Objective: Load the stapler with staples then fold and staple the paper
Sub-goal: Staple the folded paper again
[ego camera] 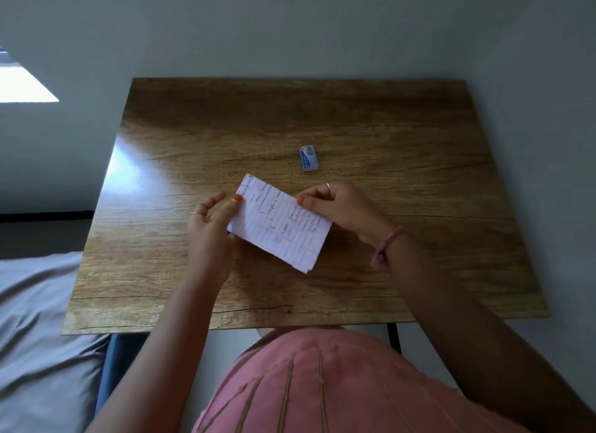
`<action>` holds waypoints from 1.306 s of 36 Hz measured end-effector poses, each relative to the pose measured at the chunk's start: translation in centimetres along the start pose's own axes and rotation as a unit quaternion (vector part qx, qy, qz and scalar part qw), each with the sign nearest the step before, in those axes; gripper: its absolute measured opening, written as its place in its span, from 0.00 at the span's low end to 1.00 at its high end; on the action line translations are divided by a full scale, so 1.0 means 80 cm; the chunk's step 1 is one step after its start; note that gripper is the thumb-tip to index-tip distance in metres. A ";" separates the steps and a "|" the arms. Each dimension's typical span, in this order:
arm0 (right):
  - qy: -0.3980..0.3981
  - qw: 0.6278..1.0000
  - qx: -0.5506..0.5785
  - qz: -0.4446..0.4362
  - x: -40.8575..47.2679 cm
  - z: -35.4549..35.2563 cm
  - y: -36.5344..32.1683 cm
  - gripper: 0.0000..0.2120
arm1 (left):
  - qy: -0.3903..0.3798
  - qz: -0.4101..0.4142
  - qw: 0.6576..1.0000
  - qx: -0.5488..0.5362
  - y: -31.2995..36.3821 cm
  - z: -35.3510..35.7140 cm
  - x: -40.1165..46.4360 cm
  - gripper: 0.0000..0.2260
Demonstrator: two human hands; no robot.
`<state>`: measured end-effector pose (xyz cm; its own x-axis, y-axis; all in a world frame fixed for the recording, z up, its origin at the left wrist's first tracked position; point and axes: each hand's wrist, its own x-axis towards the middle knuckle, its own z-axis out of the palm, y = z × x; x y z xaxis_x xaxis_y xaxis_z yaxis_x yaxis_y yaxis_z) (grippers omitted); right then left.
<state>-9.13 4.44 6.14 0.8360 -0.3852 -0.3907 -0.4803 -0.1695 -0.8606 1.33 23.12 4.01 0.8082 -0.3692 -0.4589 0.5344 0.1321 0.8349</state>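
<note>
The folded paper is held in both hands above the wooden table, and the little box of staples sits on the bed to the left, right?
Not quite. The head view shows the box of staples on the wooden table, just beyond the hands, not on the bed. The rest holds: the left hand and right hand both hold the folded paper above the table.

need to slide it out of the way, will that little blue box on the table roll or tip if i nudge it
Probably neither. The little blue box lies flat on its broad face on the table, so it should slide rather than roll or tip. It looks like a small cardboard box, likely light, so even a slight push may send it skidding on the smooth wood.
</note>
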 end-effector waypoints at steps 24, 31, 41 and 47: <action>0.249 0.967 -0.047 -0.020 -0.008 -0.009 0.027 0.06 | -0.086 0.070 0.988 0.109 -0.024 0.032 -0.018 0.18; 0.222 0.956 -0.185 0.054 -0.015 -0.055 0.072 0.31 | -0.100 0.069 0.989 0.088 -0.017 0.026 -0.012 0.17; 0.161 0.954 -0.247 0.060 -0.014 -0.045 0.078 0.30 | -0.144 0.055 0.981 0.119 -0.010 0.025 -0.012 0.23; 0.154 0.984 -0.063 0.071 -0.022 -0.052 0.076 0.23 | -0.182 0.047 0.975 0.118 -0.001 0.025 -0.013 0.25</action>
<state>-14.58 0.33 2.95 0.6477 -0.6658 -0.3704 -0.6319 -0.1978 -0.7494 -0.03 21.67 4.99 0.6864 -0.6737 -0.2738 0.3555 -0.0176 0.9345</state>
